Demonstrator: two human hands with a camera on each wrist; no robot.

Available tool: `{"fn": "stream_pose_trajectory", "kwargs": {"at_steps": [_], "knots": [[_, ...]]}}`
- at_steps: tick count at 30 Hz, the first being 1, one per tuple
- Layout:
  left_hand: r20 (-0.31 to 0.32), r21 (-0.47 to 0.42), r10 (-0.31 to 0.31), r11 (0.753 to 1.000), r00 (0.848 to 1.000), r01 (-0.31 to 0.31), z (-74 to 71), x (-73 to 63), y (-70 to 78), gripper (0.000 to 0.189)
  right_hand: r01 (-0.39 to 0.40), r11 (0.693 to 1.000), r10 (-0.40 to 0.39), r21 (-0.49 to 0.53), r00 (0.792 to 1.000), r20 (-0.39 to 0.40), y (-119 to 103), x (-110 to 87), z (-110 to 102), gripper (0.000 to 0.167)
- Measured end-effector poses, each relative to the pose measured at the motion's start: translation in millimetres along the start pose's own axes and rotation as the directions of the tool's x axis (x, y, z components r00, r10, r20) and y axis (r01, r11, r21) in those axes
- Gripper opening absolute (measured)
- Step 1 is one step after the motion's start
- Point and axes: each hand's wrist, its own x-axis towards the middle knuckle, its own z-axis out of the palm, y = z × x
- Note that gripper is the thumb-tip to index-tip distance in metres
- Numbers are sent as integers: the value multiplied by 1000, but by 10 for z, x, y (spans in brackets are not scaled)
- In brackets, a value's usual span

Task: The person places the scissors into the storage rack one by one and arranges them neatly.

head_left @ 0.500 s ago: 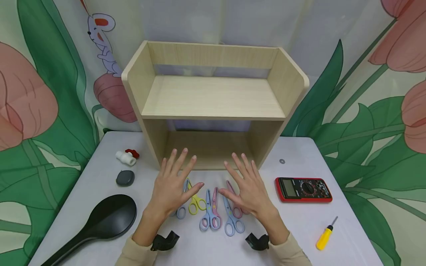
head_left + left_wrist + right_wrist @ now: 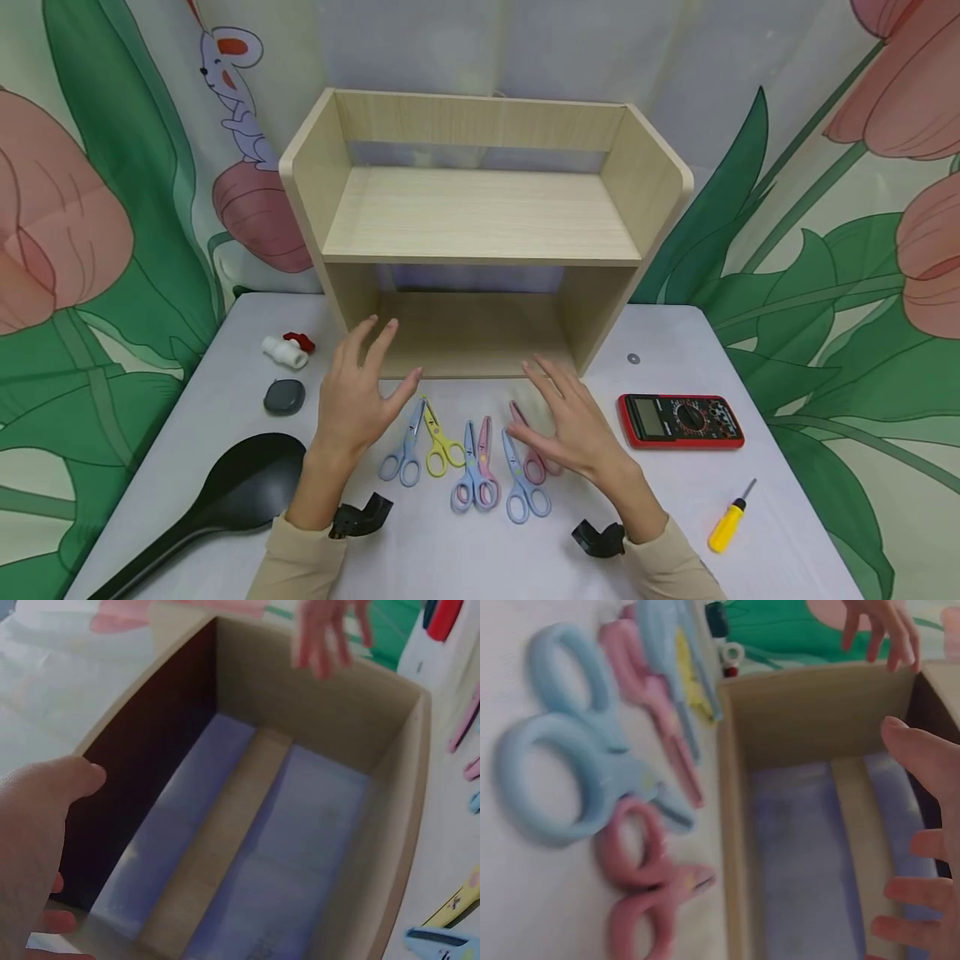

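Observation:
My left hand [image 2: 354, 408] is held in the air before the left side of a two-tier wooden shelf [image 2: 480, 217], fingers spread and holding nothing. Opposite it, my right hand [image 2: 573, 429] hovers with its fingers apart, also holding nothing. Between the hands, several pairs of scissors lie in a row on the table. From the left come blue scissors [image 2: 410, 442], yellow scissors [image 2: 433, 425], overlapping blue scissors [image 2: 470, 471] and pink scissors [image 2: 485, 446], then more blue scissors [image 2: 622, 776]. Dark pink scissors [image 2: 667, 889] are partly covered by the right hand in the head view.
On the left side lie a black ladle [image 2: 247, 483], a dark rounded object [image 2: 285, 397] and a white pipe fitting with a red part [image 2: 287, 352]. A red multimeter [image 2: 681, 422], a yellow screwdriver [image 2: 726, 527] and a small washer [image 2: 633, 358] lie to the right.
The hands have moved apart: the left went leftward and up, the right slightly rightward. The left blue and yellow scissors are now uncovered. The scissors have stayed in place.

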Motion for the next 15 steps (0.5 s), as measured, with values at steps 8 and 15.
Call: {"fn": "stream_pose_trajectory", "kwargs": {"at_steps": [8, 15], "knots": [[-158, -130, -102, 988, 982, 82, -27, 43, -148, 67, -81, 997, 80, 12, 993, 82, 133, -231, 63, 93], [-227, -192, -234, 963, 945, 192, -7, 39, -259, 52, -110, 994, 112, -21, 984, 138, 230, -452, 197, 94]]}}
